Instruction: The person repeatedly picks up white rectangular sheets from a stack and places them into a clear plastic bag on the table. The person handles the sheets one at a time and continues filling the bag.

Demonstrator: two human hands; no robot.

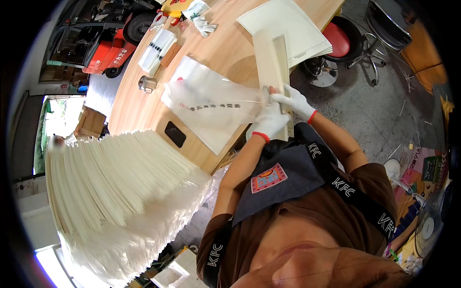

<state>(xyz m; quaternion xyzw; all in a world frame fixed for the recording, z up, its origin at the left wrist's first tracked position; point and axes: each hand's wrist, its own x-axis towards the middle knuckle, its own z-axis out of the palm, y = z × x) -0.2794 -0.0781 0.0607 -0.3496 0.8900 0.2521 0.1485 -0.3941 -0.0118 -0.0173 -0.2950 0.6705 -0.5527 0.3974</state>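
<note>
I see both gloved hands, left hand point(267, 123) and right hand point(296, 102), clamped on the long board point(272, 62), pointing away up the table point(225, 53).

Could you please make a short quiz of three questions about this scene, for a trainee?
1. True or false: both hands wear white gloves with red cuffs.
2. What does the left hand hold? A) a clear plastic bag B) a metal cup C) a red stool
3. Fill in: the right hand grips a narrow cream ____.

Key:
1. True.
2. A, the clear plastic bag, over the wooden table.
3. Board: the cream board.
</note>
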